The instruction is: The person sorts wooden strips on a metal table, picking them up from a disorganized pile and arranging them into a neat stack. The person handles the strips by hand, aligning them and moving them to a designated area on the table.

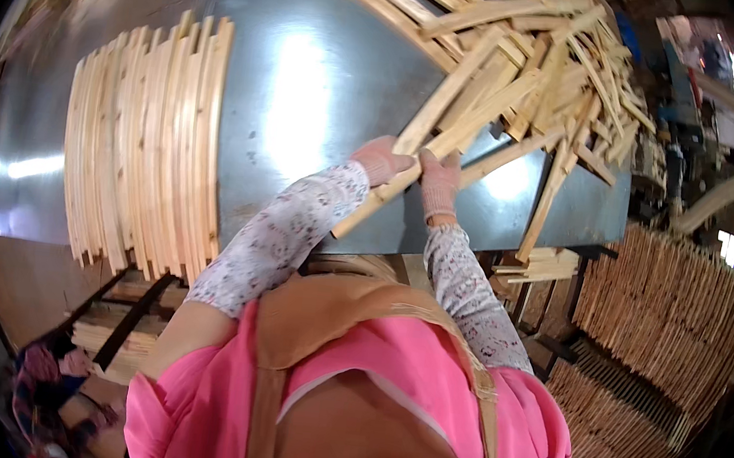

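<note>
Both my hands wear pinkish gloves, and patterned sleeves cover my forearms. My left hand (380, 161) is closed around a pale wooden strip (369, 212) that slants from the table's near edge up into the pile. Just right of it, my right hand (440, 183) grips the same strip, thumb against its side; its other fingers are partly hidden. A second wooden strip (449, 91) runs up from beside my left hand, and I cannot tell whether that hand holds it too. Beyond lies a jumbled pile of wooden strips (550, 89).
The metal table (249, 118) carries a row of strips laid side by side (145, 143) at the left. One loose strip (545, 207) juts over the near edge at the right. Large stacks of wood (659, 304) stand at the lower right. Machinery (674, 163) is beyond the table.
</note>
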A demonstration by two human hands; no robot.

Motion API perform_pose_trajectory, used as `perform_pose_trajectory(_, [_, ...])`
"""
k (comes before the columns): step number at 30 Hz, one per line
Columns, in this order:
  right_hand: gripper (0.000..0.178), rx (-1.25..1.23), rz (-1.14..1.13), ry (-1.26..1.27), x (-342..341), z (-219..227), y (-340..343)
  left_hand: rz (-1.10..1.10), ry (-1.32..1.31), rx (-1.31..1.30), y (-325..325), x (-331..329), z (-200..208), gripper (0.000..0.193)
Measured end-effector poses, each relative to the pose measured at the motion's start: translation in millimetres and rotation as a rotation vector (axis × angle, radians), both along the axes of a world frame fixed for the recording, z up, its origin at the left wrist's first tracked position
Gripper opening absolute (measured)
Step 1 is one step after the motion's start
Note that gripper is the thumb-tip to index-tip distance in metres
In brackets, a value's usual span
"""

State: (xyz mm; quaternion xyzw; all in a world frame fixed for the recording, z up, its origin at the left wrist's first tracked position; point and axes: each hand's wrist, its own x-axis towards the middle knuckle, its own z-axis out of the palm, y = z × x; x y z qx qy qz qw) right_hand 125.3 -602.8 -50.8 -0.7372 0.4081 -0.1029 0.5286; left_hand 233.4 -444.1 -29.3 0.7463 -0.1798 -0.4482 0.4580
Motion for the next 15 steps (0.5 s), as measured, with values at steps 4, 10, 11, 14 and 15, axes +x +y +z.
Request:
perform_pose_trajectory(4, [0.063, -0.092, 0.103, -0.086, 5, 16, 70, 0.200, -0.066, -0.072, 77, 2, 9, 0.061])
perform_pose_trajectory(10, [0.056, -0.090, 0.639, 0.131, 58, 13, 230, 0.679, -0.240, 0.058, 226, -52, 2, 0.067])
perform_pose_trajectory(11, [0.053, -0.185, 0.793, 0.132, 64, 7, 255, 0.734, -0.201, 0.079, 239, -56, 6, 0.067])
perform_pose_trajectory(14, [0.046, -0.143, 1.202, -0.242, 87, -30, 279, 0.869, -0.176, 0.146, 273, -65, 47, 0.070])
perform_pose_trajectory(15, [0.043, -0.325, 1.299, -0.229, 105, -37, 274, 0.920, -0.116, 0.084, 277, -74, 47, 0.069])
